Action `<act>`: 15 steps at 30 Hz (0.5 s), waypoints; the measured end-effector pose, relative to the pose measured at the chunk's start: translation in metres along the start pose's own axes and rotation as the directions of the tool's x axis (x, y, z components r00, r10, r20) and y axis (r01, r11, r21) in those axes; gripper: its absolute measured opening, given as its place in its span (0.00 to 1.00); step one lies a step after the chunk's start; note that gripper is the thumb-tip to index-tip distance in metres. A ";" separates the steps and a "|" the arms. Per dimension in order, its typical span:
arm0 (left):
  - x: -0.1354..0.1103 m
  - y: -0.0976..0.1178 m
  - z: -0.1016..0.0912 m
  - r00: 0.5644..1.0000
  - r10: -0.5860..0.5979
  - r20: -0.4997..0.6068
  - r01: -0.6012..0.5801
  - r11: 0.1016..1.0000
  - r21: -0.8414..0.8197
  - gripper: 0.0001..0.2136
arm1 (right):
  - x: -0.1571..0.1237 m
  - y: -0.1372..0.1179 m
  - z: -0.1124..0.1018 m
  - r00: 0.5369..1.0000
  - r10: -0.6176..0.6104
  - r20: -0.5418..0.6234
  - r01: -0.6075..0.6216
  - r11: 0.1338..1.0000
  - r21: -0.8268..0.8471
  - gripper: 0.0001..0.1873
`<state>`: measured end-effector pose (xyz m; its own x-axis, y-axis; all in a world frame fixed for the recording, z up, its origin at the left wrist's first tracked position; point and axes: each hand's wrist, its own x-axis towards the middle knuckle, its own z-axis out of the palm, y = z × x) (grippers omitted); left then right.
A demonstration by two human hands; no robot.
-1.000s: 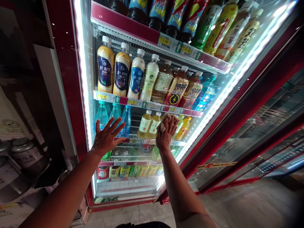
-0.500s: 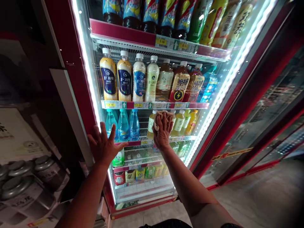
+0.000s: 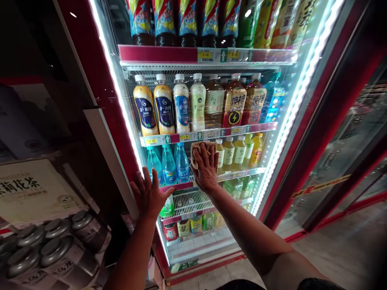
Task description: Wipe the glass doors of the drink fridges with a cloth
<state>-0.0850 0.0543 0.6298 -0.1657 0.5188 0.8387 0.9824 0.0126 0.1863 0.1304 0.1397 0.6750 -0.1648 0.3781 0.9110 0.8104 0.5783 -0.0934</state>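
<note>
My right hand (image 3: pixel 207 173) lies flat over a beige cloth (image 3: pixel 195 151), pressing it against the glass front of a lit drinks fridge. Behind the cloth is the third visible shelf, between blue bottles (image 3: pixel 169 163) and pale yellow bottles (image 3: pixel 240 152). My left hand (image 3: pixel 150 196) is held up with fingers spread and nothing in it, at the fridge's left door edge, in front of the blue bottles. Whether its palm touches the glass is hard to tell.
Bottles with dark blue labels (image 3: pixel 145 106) line the shelf above. Red door framing (image 3: pixel 104 80) borders the glass. Grey-lidded containers (image 3: pixel 59 247) stand at lower left beside a printed box (image 3: pixel 27 187). More red-framed glass doors (image 3: pixel 326 193) run along the right, above a tiled floor (image 3: pixel 335 245).
My right hand has slid left across the glass with the cloth, uncovering more pale yellow bottles. My left hand keeps its place at the door edge. The whole view has shifted slightly.
</note>
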 end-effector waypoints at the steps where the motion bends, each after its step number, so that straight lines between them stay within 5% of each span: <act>1: 0.000 -0.001 0.000 1.000 0.005 0.002 -0.005 1.000 0.000 0.63 | 0.000 -0.003 0.001 1.000 -0.002 0.002 0.002 1.000 0.006 0.37; 7: 0.001 0.004 -0.006 1.000 0.030 -0.008 -0.030 0.999 0.042 0.64 | -0.010 -0.003 0.002 0.978 -0.204 0.044 0.203 0.979 0.028 0.32; 13: 0.002 0.016 -0.022 0.999 -0.006 0.038 0.004 0.998 0.055 0.63 | 0.013 -0.031 0.003 0.998 -0.057 -0.002 0.057 0.998 0.033 0.32; 15: 0.002 0.016 -0.026 0.999 0.005 0.049 -0.007 0.998 0.056 0.61 | 0.016 -0.044 0.005 0.994 -0.105 0.017 0.104 0.994 0.040 0.32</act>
<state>-0.0722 0.0331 0.6478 -0.1566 0.5597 0.8137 0.9869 0.0568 0.1509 0.0895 0.1242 0.6912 -0.2584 0.3275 0.9088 0.7658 0.6429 -0.0140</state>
